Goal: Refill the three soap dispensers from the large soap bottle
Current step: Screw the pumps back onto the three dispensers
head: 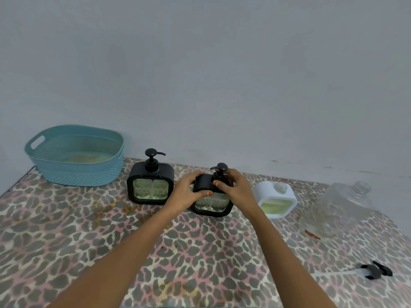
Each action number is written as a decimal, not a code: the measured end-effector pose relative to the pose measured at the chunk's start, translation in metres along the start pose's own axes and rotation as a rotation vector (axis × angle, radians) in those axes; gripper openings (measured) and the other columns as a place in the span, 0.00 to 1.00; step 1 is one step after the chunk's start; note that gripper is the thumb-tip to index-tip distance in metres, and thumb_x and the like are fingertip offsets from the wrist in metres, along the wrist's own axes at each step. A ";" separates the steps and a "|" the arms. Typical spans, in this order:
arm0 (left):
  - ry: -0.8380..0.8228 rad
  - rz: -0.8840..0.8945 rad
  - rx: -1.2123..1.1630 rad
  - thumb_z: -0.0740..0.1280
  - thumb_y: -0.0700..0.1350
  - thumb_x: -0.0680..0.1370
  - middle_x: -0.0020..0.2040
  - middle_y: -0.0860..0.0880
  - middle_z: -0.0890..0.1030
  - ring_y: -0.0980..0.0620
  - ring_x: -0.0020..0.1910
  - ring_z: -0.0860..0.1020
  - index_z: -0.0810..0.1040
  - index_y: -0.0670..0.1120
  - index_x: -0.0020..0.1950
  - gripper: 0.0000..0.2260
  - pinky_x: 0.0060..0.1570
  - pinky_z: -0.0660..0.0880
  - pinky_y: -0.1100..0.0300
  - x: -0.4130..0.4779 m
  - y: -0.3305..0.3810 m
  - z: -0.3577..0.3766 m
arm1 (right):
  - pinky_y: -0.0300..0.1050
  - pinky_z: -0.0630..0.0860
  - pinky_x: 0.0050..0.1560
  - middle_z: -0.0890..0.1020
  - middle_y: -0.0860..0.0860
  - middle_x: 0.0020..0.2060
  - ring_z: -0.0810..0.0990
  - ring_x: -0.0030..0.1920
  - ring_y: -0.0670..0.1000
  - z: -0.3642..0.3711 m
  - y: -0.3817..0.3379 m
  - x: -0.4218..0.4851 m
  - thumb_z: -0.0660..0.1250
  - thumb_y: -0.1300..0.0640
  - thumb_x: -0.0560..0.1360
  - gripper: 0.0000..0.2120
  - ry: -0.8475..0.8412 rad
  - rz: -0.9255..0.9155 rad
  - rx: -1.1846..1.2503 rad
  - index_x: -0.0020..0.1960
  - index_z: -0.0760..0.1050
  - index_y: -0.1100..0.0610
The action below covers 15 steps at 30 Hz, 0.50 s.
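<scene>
One dispenser (212, 205), left hand (186, 192) gripping body, right hand (234, 187) pinching pump (222, 167)

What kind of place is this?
Probably somewhere at home, maybe a washing corner: a leopard-print cloth, a teal plastic basket and a soap dispenser sit by a plain wall.

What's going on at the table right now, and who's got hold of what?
A person is working on the middle black dispenser: the left hand holds its body while the right hand pinches the pump collar. The other black dispenser stands beside it with its pump on. The white dispenser has no pump; a loose pump lies on the table at front right. The large clear bottle stands uncapped.
</scene>
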<state>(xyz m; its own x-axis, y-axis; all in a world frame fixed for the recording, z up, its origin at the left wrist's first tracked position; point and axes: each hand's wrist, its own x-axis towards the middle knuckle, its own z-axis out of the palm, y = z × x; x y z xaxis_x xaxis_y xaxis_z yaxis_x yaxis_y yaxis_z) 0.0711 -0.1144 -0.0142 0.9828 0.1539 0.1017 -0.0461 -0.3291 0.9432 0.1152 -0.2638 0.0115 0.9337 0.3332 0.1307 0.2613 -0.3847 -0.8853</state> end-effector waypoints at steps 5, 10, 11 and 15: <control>0.004 -0.012 -0.009 0.73 0.43 0.70 0.66 0.48 0.71 0.51 0.64 0.67 0.69 0.46 0.66 0.26 0.59 0.64 0.62 0.000 0.000 0.000 | 0.28 0.70 0.40 0.75 0.48 0.42 0.74 0.41 0.44 0.016 -0.001 0.004 0.74 0.58 0.69 0.15 0.148 -0.005 -0.010 0.50 0.70 0.57; 0.005 0.004 -0.016 0.72 0.42 0.70 0.64 0.47 0.72 0.54 0.60 0.67 0.69 0.46 0.65 0.25 0.58 0.64 0.62 0.000 -0.001 0.000 | 0.33 0.71 0.53 0.75 0.48 0.53 0.75 0.53 0.47 0.010 -0.003 -0.002 0.70 0.59 0.72 0.19 0.015 0.000 0.042 0.61 0.69 0.54; 0.004 0.011 -0.011 0.72 0.42 0.70 0.64 0.47 0.72 0.55 0.59 0.67 0.70 0.46 0.65 0.25 0.58 0.64 0.62 0.000 -0.001 0.000 | 0.37 0.72 0.55 0.76 0.48 0.54 0.76 0.55 0.47 0.007 -0.003 -0.004 0.69 0.60 0.73 0.20 -0.042 0.012 0.066 0.63 0.69 0.53; 0.004 0.026 0.000 0.73 0.43 0.70 0.63 0.48 0.72 0.56 0.59 0.67 0.70 0.45 0.65 0.25 0.58 0.64 0.62 0.001 0.000 0.001 | 0.38 0.73 0.55 0.80 0.53 0.54 0.77 0.56 0.49 -0.002 -0.004 -0.003 0.66 0.63 0.74 0.17 -0.064 -0.006 0.000 0.62 0.74 0.58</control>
<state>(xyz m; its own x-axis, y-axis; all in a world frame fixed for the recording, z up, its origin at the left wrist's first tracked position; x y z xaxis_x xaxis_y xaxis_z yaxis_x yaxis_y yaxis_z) 0.0723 -0.1148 -0.0148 0.9806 0.1488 0.1272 -0.0714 -0.3332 0.9401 0.1116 -0.2654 0.0152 0.9143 0.3904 0.1075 0.2672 -0.3822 -0.8846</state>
